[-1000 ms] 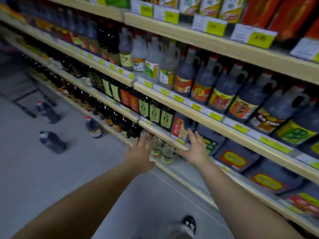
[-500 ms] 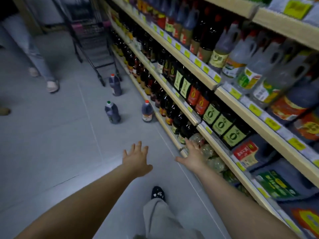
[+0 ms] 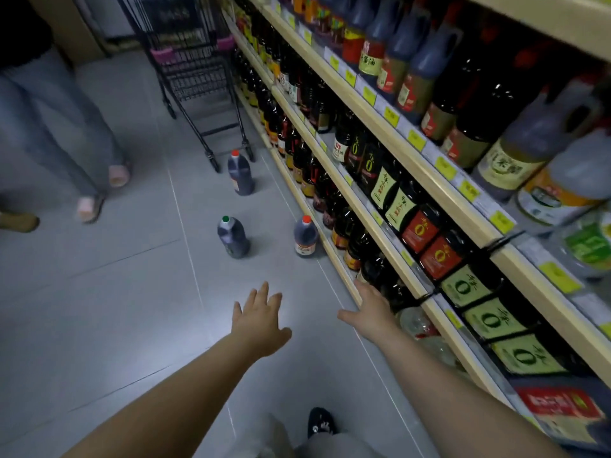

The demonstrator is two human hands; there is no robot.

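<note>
On the tiled floor (image 3: 99,309), just beside the bottom shelf (image 3: 340,271), a red-capped bottle (image 3: 305,238) of dark liquid stands upright, a green-capped bottle (image 3: 232,239) near it. Left hand (image 3: 261,322) and right hand (image 3: 372,312) hover nearby, fingers spread, holding nothing.
</note>
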